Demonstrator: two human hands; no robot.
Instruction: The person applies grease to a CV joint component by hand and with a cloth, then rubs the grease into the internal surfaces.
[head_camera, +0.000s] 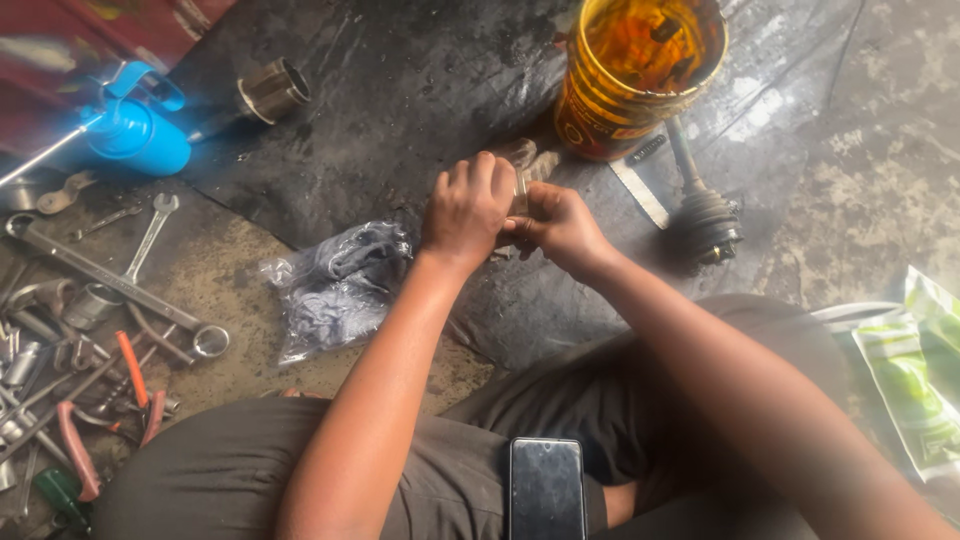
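Dusty concrete floor (860, 180) is showing around a black rubber mat (400, 110), where a person is sitting with a dark phone (546, 488) resting on the lap. Both hands are meeting above the mat: the left hand (466, 208) is curling its fingers closed over a small metal part (520, 192), and the right hand (562, 226) is pinching the same part from the other side. A yellow bucket (630, 75) of brown oily liquid is standing just beyond the hands, with a drive shaft (703, 215) lying beside it. A clear plastic bag (335, 285) of dark pieces is lying near the left wrist. Spanners (110, 280) and pliers (75, 450) are lying scattered far left, near a blue spray bottle (135, 125)
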